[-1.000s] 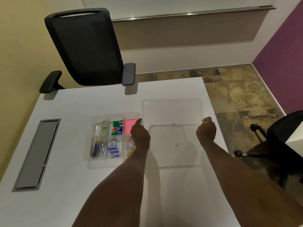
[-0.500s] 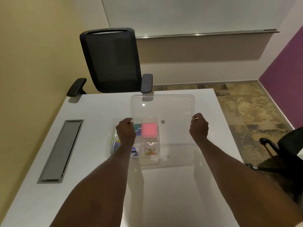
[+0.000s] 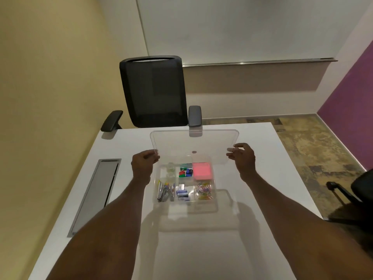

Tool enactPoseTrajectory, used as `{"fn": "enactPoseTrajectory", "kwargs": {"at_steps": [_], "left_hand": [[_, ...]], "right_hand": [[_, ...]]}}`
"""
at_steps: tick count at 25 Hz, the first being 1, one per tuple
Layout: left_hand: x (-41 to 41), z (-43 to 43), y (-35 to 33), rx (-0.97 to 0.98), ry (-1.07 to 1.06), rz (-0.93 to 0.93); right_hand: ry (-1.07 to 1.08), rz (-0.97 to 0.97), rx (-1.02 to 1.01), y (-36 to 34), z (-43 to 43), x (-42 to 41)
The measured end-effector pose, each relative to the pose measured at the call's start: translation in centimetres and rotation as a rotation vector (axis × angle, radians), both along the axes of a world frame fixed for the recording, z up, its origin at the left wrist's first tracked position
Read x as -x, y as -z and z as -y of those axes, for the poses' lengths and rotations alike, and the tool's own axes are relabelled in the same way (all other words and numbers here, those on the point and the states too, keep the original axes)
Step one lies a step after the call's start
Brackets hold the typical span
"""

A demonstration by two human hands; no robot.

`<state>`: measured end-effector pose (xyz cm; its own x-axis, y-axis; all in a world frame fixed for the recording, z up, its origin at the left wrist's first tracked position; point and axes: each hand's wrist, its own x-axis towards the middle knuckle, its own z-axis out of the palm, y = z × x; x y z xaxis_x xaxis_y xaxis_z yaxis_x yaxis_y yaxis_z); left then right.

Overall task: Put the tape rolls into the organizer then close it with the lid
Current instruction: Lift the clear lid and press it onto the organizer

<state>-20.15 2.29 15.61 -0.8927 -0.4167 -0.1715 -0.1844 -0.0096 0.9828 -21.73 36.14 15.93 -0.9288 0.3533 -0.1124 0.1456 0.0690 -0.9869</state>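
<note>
Both hands hold the clear lid (image 3: pixel 193 145) above the organizer (image 3: pixel 184 206) on the bench (image 3: pixel 262 158): left grip (image 3: pixel 143 165) and right grip (image 3: pixel 243 158) each pinch a side edge.

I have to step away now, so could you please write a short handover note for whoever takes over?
Left hand and right hand each grip a side edge of the clear lid, held tilted above the organizer on the table.
Done: tape rolls sit in the far-left compartment.
Left: line the lid up, lower it and press it shut.
</note>
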Motion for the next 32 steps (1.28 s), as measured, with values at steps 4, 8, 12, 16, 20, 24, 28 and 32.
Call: {"fn": "enactPoseTrajectory", "kwargs": {"at_steps": [4, 8, 12, 16, 20, 24, 28, 32], "left_hand": [[0.0, 3.0, 0.0, -0.201, 0.092, 0.073], [-0.3, 4.8, 0.7, -0.264, 0.143, 0.134], [-1.0, 4.7, 2.8, -0.161, 0.098, 0.166], [-1.3, 4.6, 5.3, -0.131, -0.017, 0.24], [-1.5, 3.9, 7.8, -0.038, -0.081, 0.3], [-1.1, 3.0, 9.4, 0.128, -0.092, 0.345], [-0.1, 2.9, 10.6, 0.26, -0.069, 0.343], [0.9, 2.8, 11.7, 0.392, -0.032, 0.342]], "right_hand": [[0.06, 0.063, 0.253, 0.1, 0.7, -0.1], [-0.002, 0.131, 0.263, 0.2, 1.1, -0.3], [-0.06, 0.123, 0.146, 1.3, 2.5, -1.0], [-0.018, 0.172, -0.004, 3.1, 3.8, -0.9], [0.024, 0.252, -0.142, 5.2, 4.6, -0.2], [0.068, 0.329, -0.287, 7.0, 5.5, 0.7], [0.067, 0.423, -0.419, 8.9, 6.2, 1.6], [0.065, 0.479, -0.467, 10.4, 6.9, 2.4]]}}
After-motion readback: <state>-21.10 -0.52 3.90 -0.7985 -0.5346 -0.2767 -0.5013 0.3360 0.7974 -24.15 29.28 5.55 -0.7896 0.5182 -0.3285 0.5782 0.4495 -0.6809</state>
